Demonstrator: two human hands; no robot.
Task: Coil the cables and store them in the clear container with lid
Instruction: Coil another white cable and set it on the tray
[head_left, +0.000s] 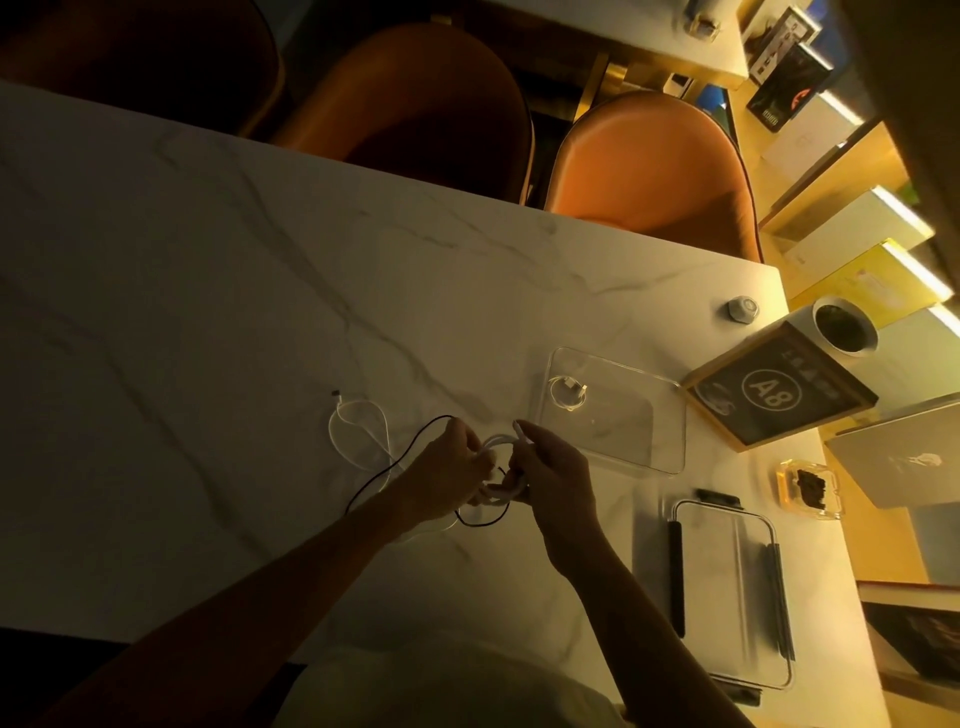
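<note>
Cable coiling, approx. one third done: 1 stored, 1 in hand, 2 loose.
Table (208, 312); lid (727, 587) off, near edge; container (660, 415) open, w/ 1 small coiled cable (567, 394) inside; L hand (449, 470) & R hand (553, 467), fingers curled, both gripping white coil (498, 467) just left of container; loose white cable (358, 426) & thin black cable (410, 452) uncoiled on table, left of hands. Left to do: finish coil, 2 more, lid on.

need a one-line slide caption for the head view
Both hands, left hand and right hand, coil a white cable beside the clear container, one coiled cable already inside, lid off.
</note>
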